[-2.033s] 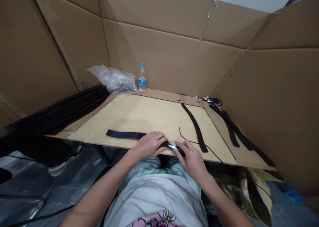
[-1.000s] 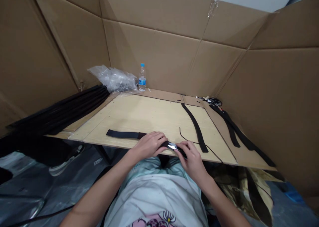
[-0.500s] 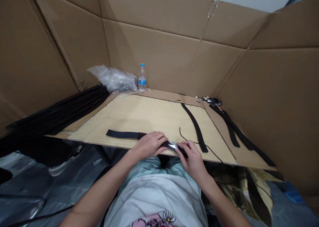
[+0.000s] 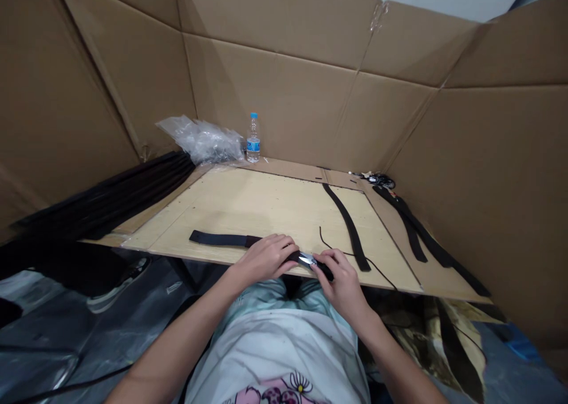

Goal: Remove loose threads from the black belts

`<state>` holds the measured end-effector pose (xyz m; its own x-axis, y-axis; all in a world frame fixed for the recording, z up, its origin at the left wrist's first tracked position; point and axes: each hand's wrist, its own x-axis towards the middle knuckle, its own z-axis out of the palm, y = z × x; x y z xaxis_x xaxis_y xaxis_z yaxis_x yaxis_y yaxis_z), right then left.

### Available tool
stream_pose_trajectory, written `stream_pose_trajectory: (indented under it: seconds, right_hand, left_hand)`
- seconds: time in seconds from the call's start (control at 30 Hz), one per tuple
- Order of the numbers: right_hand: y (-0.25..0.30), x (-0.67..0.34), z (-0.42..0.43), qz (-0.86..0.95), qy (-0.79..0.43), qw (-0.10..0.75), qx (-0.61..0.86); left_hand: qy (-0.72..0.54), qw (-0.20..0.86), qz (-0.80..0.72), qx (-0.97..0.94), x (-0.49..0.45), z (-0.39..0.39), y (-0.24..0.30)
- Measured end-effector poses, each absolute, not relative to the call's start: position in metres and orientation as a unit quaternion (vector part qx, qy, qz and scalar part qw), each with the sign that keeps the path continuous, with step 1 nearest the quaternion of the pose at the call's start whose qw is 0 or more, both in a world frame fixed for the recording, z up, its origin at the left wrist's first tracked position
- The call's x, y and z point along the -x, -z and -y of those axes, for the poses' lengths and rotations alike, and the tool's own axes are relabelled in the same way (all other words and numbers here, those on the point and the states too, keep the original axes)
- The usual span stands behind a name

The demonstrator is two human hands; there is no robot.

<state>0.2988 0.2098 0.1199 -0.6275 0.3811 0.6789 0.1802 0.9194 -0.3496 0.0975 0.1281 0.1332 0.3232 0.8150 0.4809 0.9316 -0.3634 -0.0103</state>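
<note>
My left hand (image 4: 266,259) is shut on a black webbing strap (image 4: 217,238), whose free end lies flat on the wooden board (image 4: 266,206) to the left. My right hand (image 4: 344,280) grips a dark piece at the strap's other end (image 4: 325,270), right at the board's near edge. A small shiny metal fitting (image 4: 307,260) shows between my hands. Its exact shape is partly hidden by my fingers.
A second black strap (image 4: 350,229) and a thin black cord (image 4: 341,253) lie right of my hands. More straps (image 4: 426,238) rest on a cardboard sheet. A water bottle (image 4: 252,138), a plastic bag (image 4: 202,141) and folded black fabric (image 4: 102,206) stand beyond, inside cardboard walls (image 4: 275,90).
My right hand has shifted slightly right and closed further over the dark piece, showing less of the metal fitting. My left hand and the objects on the board stay put.
</note>
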Motion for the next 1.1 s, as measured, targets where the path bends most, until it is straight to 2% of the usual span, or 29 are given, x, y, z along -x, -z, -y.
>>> stream_pose_trajectory:
  seconds: [1.1]
  right_hand:
    - [-0.1211,-0.2946,-0.2168,0.885,-0.168,0.391,0.188]
  left_hand:
    - [0.209,0.145,0.547,0.797,-0.0978,-0.1263,-0.1319]
